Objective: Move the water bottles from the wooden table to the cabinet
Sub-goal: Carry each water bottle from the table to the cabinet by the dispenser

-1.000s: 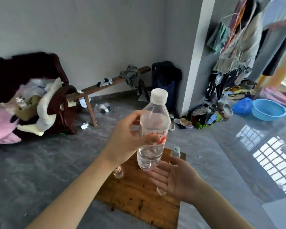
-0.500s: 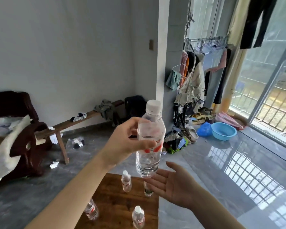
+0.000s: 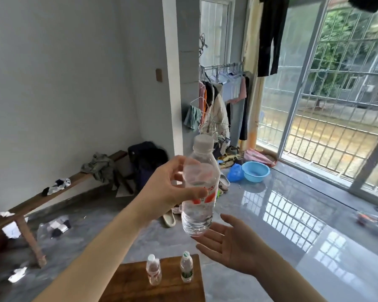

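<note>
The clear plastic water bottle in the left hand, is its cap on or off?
On. The clear plastic water bottle, gripped upright by the left hand, shows its white cap seated on top.

Your two forearms came into the head view from the bottom edge, both bare as far as the picture showed. No sleeve, cuff or glove showed on either arm.

Your left hand [image 3: 168,190] was bare: no ring, no band, no watch at the wrist that could be seen. Only the thumb and part of the fingers showed; the thumbnail was turned away, and the other nails were hidden.

Your right hand [image 3: 229,247] was bare too, with the palm and the inner sides of the fingers in view. No ring showed on those fingers, and the wrist carried no strap. The nails faced away from the camera.
</note>
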Demonstrator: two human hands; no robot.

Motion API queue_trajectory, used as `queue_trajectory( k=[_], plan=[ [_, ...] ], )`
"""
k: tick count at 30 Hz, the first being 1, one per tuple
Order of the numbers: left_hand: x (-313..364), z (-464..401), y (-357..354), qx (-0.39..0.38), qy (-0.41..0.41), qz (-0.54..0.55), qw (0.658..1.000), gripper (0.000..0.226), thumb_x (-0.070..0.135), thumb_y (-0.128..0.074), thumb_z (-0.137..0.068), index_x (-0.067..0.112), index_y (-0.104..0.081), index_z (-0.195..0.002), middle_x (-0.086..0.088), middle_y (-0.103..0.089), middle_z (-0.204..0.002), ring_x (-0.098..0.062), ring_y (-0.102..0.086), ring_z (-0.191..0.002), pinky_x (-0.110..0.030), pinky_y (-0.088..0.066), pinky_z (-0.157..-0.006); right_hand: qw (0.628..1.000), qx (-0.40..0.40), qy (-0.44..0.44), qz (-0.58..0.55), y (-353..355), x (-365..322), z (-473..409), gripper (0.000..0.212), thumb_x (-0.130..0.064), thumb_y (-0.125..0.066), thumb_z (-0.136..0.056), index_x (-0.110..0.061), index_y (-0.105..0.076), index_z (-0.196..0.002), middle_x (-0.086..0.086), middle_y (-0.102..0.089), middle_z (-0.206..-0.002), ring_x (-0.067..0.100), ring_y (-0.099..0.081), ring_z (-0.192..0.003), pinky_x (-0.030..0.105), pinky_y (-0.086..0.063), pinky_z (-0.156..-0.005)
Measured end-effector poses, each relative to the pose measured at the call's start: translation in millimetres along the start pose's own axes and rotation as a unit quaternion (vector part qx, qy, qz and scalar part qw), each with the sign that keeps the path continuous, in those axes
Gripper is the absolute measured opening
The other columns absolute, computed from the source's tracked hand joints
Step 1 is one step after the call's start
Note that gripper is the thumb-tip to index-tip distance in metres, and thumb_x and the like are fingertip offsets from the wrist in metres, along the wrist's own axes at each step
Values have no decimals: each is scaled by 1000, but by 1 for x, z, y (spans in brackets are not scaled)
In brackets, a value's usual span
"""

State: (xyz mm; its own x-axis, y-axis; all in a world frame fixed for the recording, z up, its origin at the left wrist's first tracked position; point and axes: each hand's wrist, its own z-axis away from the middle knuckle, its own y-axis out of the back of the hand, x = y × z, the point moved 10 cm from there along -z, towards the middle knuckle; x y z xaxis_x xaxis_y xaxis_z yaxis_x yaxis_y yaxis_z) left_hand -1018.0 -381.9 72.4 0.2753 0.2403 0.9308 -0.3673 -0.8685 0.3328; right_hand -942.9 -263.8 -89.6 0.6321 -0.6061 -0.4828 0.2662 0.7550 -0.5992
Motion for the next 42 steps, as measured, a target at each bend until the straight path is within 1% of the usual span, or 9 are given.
queue_trajectory(
  k=[5,10,17,21,25,28,33,37,42],
  plan=[
    [2,-17,2,-31,-34,10,999,76,46,-89,-53,31,-64,-123,8,-74,-116,-14,-69,-112,-47,-53,-105,998,22,39,-41,-8,-4,2,52,-37,-40,-103,6,-54,-127,29,-67,-119,40,-62,-117,48,-50,-98],
    [10,-30,-22,-74,-54,39,995,77,51,-89,-51,32,-66,-123,7,-75,-116,-21,-69,-112,-52,-53,-103,991,57,92,-83,10,-6,23,53,-36,-38,-103,8,-54,-126,28,-68,-117,40,-67,-109,47,-55,-89],
    [54,-27,-105,-160,-106,58,980,66,48,-88,-53,36,-69,-114,9,-77,-109,-22,-72,-105,-52,-59,-95,973,106,160,-129,69,-10,87,58,-40,-36,-103,8,-52,-131,27,-68,-117,40,-71,-98,45,-62,-74],
    [96,-11,-182,-231,-138,76,960,63,48,-88,-52,35,-69,-111,10,-77,-106,-19,-72,-103,-41,-62,-88,948,141,224,-176,118,-6,149,56,-38,-36,-103,9,-57,-124,27,-69,-116,38,-73,-94,45,-62,-76],
    [146,31,-278,-312,-171,99,929,56,40,-88,-60,30,-69,-111,8,-76,-107,-19,-70,-104,-28,-61,-79,913,184,284,-227,178,20,233,56,-38,-38,-102,9,-59,-122,27,-69,-116,38,-73,-92,48,-60,-77],
    [183,77,-348,-365,-193,117,903,61,45,-88,-58,28,-69,-113,9,-76,-108,-17,-70,-102,-31,-60,-82,882,223,325,-257,222,50,303,55,-39,-38,-102,8,-59,-125,27,-69,-116,40,-71,-97,50,-61,-76],
    [243,181,-452,-467,-218,136,846,64,38,-83,-64,22,-67,-124,5,-74,-116,-17,-70,-105,-29,-58,-85,828,279,376,-310,284,121,417,58,-42,-36,-102,5,-62,-122,26,-71,-111,37,-74,-86,44,-62,-67],
    [285,267,-519,-535,-239,155,795,54,36,-88,-67,30,-69,-117,7,-77,-111,-13,-74,-99,-25,-60,-80,766,320,429,-357,323,184,503,57,-41,-37,-101,8,-64,-112,29,-69,-113,37,-74,-83,47,-62,-69],
    [328,375,-583,-613,-254,170,729,60,29,-88,-70,15,-67,-124,0,-78,-111,-17,-76,-101,-32,-61,-88,682,346,497,-410,352,266,591,56,-40,-38,-101,8,-67,-106,28,-71,-107,38,-74,-85,50,-60,-74]
  ],
)
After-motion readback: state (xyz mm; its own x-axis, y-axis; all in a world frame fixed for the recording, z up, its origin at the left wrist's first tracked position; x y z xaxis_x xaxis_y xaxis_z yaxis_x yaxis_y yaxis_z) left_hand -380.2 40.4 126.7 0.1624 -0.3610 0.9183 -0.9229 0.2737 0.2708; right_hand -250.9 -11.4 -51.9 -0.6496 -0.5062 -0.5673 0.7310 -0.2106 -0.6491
